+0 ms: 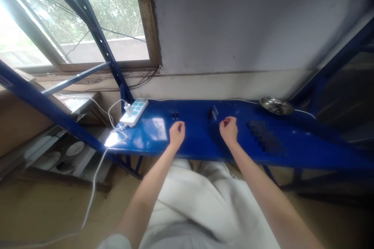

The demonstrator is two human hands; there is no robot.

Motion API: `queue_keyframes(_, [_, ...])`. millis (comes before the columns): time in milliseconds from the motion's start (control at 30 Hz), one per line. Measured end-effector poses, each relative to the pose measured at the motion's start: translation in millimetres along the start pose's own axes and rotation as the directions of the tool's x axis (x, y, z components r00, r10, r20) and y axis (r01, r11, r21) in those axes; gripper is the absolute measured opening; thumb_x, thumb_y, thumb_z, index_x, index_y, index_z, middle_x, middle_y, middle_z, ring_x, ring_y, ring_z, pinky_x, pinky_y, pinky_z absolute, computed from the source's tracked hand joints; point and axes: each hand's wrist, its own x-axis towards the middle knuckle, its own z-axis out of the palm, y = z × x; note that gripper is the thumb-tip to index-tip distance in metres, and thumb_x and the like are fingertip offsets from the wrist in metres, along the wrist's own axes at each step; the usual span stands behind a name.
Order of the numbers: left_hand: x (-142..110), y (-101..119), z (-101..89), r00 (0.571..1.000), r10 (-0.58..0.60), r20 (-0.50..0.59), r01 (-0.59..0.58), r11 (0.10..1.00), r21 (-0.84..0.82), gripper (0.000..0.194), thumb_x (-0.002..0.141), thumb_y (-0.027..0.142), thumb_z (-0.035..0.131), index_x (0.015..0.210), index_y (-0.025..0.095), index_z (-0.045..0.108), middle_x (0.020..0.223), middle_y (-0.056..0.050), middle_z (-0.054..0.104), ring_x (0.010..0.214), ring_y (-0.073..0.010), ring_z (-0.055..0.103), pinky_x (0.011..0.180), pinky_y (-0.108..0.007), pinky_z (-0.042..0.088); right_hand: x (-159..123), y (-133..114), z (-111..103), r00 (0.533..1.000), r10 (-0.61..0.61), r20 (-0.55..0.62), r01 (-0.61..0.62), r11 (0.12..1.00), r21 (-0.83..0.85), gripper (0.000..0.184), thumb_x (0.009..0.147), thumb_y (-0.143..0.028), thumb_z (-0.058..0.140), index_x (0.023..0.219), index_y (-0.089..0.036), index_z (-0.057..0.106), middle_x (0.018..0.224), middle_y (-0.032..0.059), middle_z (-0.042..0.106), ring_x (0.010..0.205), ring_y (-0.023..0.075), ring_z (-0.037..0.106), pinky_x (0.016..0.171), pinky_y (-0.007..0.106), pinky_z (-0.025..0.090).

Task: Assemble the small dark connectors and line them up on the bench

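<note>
My left hand (177,135) is closed with its fingers curled, low over the blue table (195,140). Just beyond it stand two small black pieces (175,116), side by side. My right hand (229,130) is also closed, thumb and fingers drawn together. Whatever either hand holds is too small or hidden to make out. Left of my right hand and a little farther back sits a small black object (210,113), with a cluster of small clear pieces (215,113) beside it. Some tiny bits lie farther back, too small to name.
A white power strip (134,112) with a plug and white cable lies at the table's left end. Toward the back right rests a shiny metal bowl (276,106). A blurred-out dark item (267,138) lies right of my right hand. Blue metal posts (102,42) frame the left side.
</note>
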Motion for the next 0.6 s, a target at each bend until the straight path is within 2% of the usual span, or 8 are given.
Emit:
queue_keyframes(67, [3,9,11.5,0.984,0.133,0.12,-0.14,0.989,0.049,0.024,0.086,0.025,0.041,0.096,0.016,0.06,0.088,-0.006,0.064,0.079,-0.0138,0.058,0.075,-0.027,0.046,5,6,-1,0.999,0.024,0.033,-0.024,1.0,-0.001,0.033,0.075,-0.023,0.047,0.106,-0.014,0.043,0.083,0.0081,0.06,0.076,0.0209,0.058,0.067,0.033,0.044])
queue_keyframes(167, [8,25,29.0,0.892,0.249,0.378,-0.319,0.938,0.136,0.039,0.086,0.018,0.037,0.124,0.016,0.045,0.103,-0.009,0.061,0.093,-0.0166,0.056,0.082,-0.03,0.045,12,15,3,0.997,0.03,0.064,-0.03,1.0,0.001,0.042,0.075,-0.025,0.049,0.114,-0.012,0.041,0.085,0.0083,0.061,0.08,0.0213,0.059,0.069,0.033,0.045])
queue_keyframes(233, [12,34,40.6,0.822,0.223,0.525,-0.393,0.888,0.237,0.054,0.085,0.014,0.035,0.137,0.019,0.027,0.114,-0.01,0.056,0.101,-0.0197,0.052,0.084,-0.034,0.044,16,21,8,0.995,0.04,0.086,-0.038,0.999,-0.023,0.046,0.074,-0.027,0.051,0.116,-0.012,0.041,0.087,0.0089,0.061,0.082,0.0215,0.059,0.07,0.032,0.045])
queue_keyframes(300, [16,40,52.5,0.769,0.153,0.62,-0.437,0.834,0.337,0.063,0.083,0.012,0.035,0.142,0.021,0.014,0.122,-0.011,0.051,0.105,-0.0228,0.049,0.085,-0.037,0.042,21,28,13,0.993,0.048,0.108,-0.041,0.997,-0.072,0.047,0.073,-0.03,0.054,0.115,-0.012,0.043,0.091,0.0101,0.061,0.085,0.022,0.058,0.071,0.032,0.046])
queue_keyframes(367, [21,43,64.7,0.737,0.096,0.669,-0.463,0.793,0.397,0.067,0.083,0.012,0.034,0.143,0.022,0.008,0.125,-0.011,0.048,0.108,-0.0247,0.047,0.086,-0.039,0.041,26,34,19,0.992,0.032,0.126,-0.016,0.991,-0.13,0.044,0.072,-0.031,0.056,0.111,-0.012,0.048,0.094,0.0113,0.061,0.086,0.0225,0.058,0.073,0.033,0.045])
queue_keyframes(433, [25,43,76.6,0.727,0.064,0.684,-0.475,0.766,0.433,0.068,0.082,0.012,0.034,0.143,0.021,0.006,0.126,-0.012,0.047,0.109,-0.0253,0.045,0.086,-0.039,0.04,30,39,24,0.99,-0.01,0.141,0.035,0.983,-0.181,0.038,0.072,-0.03,0.057,0.105,-0.011,0.054,0.096,0.0125,0.061,0.088,0.0231,0.057,0.076,0.035,0.045])
queue_keyframes(600, [30,39,99.4,0.744,0.024,0.668,-0.492,0.696,0.523,0.066,0.083,0.012,0.034,0.143,0.019,0.008,0.125,-0.013,0.046,0.109,-0.0256,0.042,0.085,-0.038,0.038,35,42,34,0.989,-0.064,0.13,0.098,0.956,-0.277,0.028,0.07,-0.03,0.058,0.091,-0.012,0.062,0.095,0.0135,0.06,0.091,0.025,0.054,0.08,0.037,0.042])
